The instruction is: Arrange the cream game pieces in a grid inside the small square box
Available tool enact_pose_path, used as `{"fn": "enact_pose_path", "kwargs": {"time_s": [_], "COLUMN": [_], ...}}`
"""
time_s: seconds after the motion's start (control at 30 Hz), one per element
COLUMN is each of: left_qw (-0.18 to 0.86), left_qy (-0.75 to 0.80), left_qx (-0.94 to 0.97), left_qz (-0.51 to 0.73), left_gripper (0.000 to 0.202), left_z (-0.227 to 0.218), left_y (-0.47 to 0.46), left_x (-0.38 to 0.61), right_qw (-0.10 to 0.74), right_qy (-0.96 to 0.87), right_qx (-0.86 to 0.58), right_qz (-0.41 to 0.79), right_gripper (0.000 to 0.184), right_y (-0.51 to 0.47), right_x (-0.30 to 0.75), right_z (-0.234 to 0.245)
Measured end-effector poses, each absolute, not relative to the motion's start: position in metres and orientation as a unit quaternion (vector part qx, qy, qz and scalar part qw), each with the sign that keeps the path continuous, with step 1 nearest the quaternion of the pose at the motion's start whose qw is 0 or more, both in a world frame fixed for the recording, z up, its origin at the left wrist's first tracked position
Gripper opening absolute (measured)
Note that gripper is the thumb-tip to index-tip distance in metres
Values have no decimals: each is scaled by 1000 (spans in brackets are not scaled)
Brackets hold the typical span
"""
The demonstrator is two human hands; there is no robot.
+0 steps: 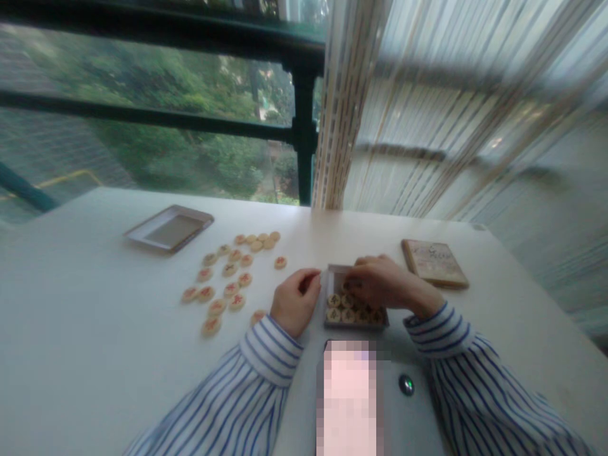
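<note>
Small box: on the white table, right in front of me, likely so that either side is within easy reach; one.
Packed pieces: inside the box, character side up, edge to edge at the near end, presumably so the walls keep the rows straight; four in front, two plain behind them, more hidden under my right hand.
Right grip: fingers bent down into the box; I cannot tell whether they hold a piece.
Left grip: my left hand rests just beside the box, fingers curled toward the thumb; whether they pinch anything, I cannot tell.
Loose pieces: spread left of me, perhaps so their faces read easily; about twenty-one, six bunched at the back, one partly behind my cuff.
Shallow tray: far left, one; apart from the pieces.
Flat case: beyond my right hand, one; perhaps set aside for elbow room.
</note>
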State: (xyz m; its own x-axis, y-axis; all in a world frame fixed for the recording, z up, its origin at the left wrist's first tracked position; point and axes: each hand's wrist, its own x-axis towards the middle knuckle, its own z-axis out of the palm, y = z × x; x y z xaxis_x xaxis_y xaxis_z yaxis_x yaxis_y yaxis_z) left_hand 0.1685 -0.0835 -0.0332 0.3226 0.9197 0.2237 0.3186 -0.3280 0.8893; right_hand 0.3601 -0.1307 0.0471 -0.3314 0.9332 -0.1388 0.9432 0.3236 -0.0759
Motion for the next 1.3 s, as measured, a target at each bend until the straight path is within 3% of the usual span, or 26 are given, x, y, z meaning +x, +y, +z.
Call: {"fn": "enact_pose_path", "kwargs": {"time_s": [0.33, 0.73, 1.3], "left_qw": [388, 387, 380], "left_qy": [428, 424, 413], "left_qx": [715, 716, 721], "left_qz": [394, 396, 406], "left_gripper": [25, 25, 23], "left_z": [-36, -35, -32], "left_y": [-82, -83, -84], "left_x": [168, 169, 168], "right_qw": [-80, 16, -32], "right_qy": [777, 768, 778], "right_qx": [624, 640, 628], "right_qz": [11, -19, -11], "right_gripper": [23, 25, 25], "right_y": [-129, -131, -133], "right_x": [364, 368, 365], "right_z": [56, 53, 57]}}
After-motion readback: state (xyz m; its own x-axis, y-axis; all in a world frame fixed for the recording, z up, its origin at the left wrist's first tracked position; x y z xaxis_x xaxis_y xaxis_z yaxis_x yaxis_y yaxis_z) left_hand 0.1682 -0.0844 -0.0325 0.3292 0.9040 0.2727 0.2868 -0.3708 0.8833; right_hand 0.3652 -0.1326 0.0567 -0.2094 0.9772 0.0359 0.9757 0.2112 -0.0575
